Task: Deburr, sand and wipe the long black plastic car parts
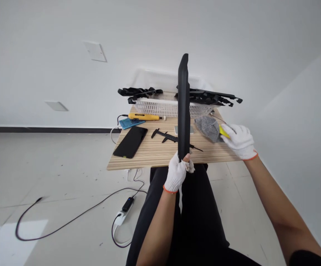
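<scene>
Both hands wear white gloves with orange cuffs. My left hand (178,171) is wrapped round the lower end of a long black plastic part (184,107), which stands nearly upright in front of the table. At the table's right edge my right hand (239,141) is closed on a yellow tool (224,132), whose far end lies against a grey cloth (208,127). A black caliper (166,135) lies behind the black part, which hides some of it. A small grey plate is also partly covered by that part.
A white basket (160,108) at the table's back holds black parts (210,98) that overhang its sides. On the table's left are a yellow corded tool (143,116), a blue item (131,123) and a black phone (130,142). A power strip (120,218) and cables lie on the floor.
</scene>
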The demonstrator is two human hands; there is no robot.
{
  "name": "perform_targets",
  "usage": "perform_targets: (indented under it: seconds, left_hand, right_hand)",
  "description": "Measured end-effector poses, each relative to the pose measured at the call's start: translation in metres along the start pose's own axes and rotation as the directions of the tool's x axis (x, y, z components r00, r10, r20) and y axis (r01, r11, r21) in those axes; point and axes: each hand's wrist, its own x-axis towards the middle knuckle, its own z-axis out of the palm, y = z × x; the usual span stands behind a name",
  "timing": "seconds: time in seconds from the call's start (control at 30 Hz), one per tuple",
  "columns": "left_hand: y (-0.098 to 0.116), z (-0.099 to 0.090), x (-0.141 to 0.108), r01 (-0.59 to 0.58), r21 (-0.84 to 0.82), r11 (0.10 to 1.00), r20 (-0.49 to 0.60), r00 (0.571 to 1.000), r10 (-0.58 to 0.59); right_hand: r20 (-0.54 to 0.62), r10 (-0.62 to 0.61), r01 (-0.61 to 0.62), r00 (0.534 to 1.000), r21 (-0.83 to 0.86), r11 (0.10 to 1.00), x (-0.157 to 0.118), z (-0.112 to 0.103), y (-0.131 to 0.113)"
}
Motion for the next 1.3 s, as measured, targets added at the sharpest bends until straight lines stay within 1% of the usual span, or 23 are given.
perform_targets:
  seconds: [0.07,0.1,0.17,0.23,0.27,0.3,0.33,0.4,0.43,0.47,0.53,0.63,0.73,0.8,0.83,0.87,0.9,0.97,1.07,1.13,1.17,1.23,1.3]
  left_hand:
    - [0.000,0.000,0.000,0.006,0.011,1.000,-0.007,1.000,-0.006]
    - [0.000,0.001,-0.001,0.007,0.016,1.000,-0.010,1.000,-0.007]
    - [0.001,0.001,-0.001,0.003,0.023,1.000,-0.014,1.000,-0.003]
    - [0.002,0.002,-0.002,-0.002,0.023,1.000,-0.013,1.000,0.003]
    - [0.003,0.002,-0.002,-0.004,0.023,1.000,-0.012,1.000,0.004]
    - [0.003,0.002,-0.002,-0.005,0.023,1.000,-0.012,1.000,0.005]
    - [0.003,0.002,-0.002,-0.006,0.025,1.000,-0.012,1.000,0.007]
    - [0.003,0.002,-0.001,-0.011,0.033,0.999,-0.011,1.000,0.012]
    - [0.003,0.002,-0.001,-0.014,0.037,0.999,-0.011,1.000,0.014]
    - [0.003,0.002,-0.001,-0.017,0.041,0.999,-0.009,1.000,0.017]
    - [0.003,0.002,-0.001,-0.018,0.049,0.999,-0.013,1.000,0.018]
    - [0.003,0.002,-0.002,-0.007,0.059,0.998,-0.024,1.000,0.009]
    - [0.003,0.002,-0.002,-0.008,0.049,0.999,-0.021,1.000,0.009]
    - [0.003,0.002,-0.002,-0.017,0.038,0.999,-0.011,1.000,0.017]
    - [0.003,0.002,-0.002,-0.020,0.034,0.999,-0.009,1.000,0.020]
    - [0.003,0.002,-0.002,-0.020,0.034,0.999,-0.006,1.000,0.020]
    - [0.003,0.002,-0.002,-0.019,0.036,0.999,-0.005,1.000,0.019]
    - [0.004,0.003,-0.002,-0.014,0.042,0.999,-0.009,1.000,0.014]
    - [0.005,0.002,-0.003,-0.010,0.051,0.999,-0.011,1.000,0.011]
    - [0.005,0.002,-0.002,-0.012,0.052,0.999,-0.008,1.000,0.012]
    - [0.004,0.002,-0.002,-0.012,0.050,0.999,-0.008,1.000,0.013]
    - [0.004,0.001,-0.002,-0.007,0.045,0.999,-0.008,1.000,0.008]
    - [0.003,0.001,-0.003,0.004,0.032,0.999,0.012,1.000,-0.004]
  right_hand:
    - [0.026,-0.082,0.082,0.996,-0.014,0.997,-0.001,-0.003,0.005]
    - [0.038,-0.097,0.098,0.995,-0.018,0.995,-0.002,-0.005,0.007]
    - [0.051,-0.087,0.088,0.995,-0.017,0.996,-0.003,-0.010,0.011]
    - [0.090,-0.076,0.075,0.993,0.016,0.997,-0.003,-0.016,0.015]
    - [0.116,-0.055,0.052,0.992,0.032,0.998,-0.003,-0.020,0.017]
    - [0.138,-0.009,0.003,0.990,0.040,0.999,-0.002,-0.024,0.019]
    - [0.149,0.060,-0.066,0.987,0.033,0.997,-0.001,-0.027,0.019]
    - [0.161,0.205,-0.207,0.966,-0.001,0.978,0.003,-0.032,0.017]
    - [0.184,0.253,-0.256,0.950,-0.009,0.967,0.006,-0.033,0.014]
    - [0.233,0.281,-0.288,0.931,-0.003,0.958,0.010,-0.033,0.011]
    - [0.362,0.318,-0.348,0.876,0.019,0.937,0.016,-0.028,0.005]
    - [0.524,0.321,-0.410,0.789,0.060,0.910,0.021,-0.014,0.004]
    - [0.612,0.321,-0.465,0.723,0.088,0.881,0.021,0.001,0.010]
    - [0.647,0.350,-0.497,0.678,0.052,0.866,0.021,0.010,0.014]
    - [0.652,0.359,-0.492,0.668,0.025,0.870,0.020,0.013,0.014]
    - [0.649,0.361,-0.476,0.669,0.002,0.879,0.020,0.015,0.014]
    - [0.636,0.357,-0.455,0.684,-0.011,0.890,0.020,0.016,0.014]
    - [0.559,0.384,-0.443,0.735,-0.033,0.896,0.018,0.016,0.012]
    - [0.331,0.464,-0.473,0.822,-0.057,0.879,0.014,0.010,0.012]
    - [0.203,0.432,-0.433,0.879,-0.040,0.900,0.010,0.003,0.015]
    - [0.162,0.400,-0.401,0.902,-0.030,0.916,0.009,-0.001,0.017]
    - [0.127,0.357,-0.358,0.925,-0.014,0.934,0.007,-0.011,0.022]
    - [0.142,0.339,-0.342,0.930,-0.002,0.940,0.008,-0.021,0.027]
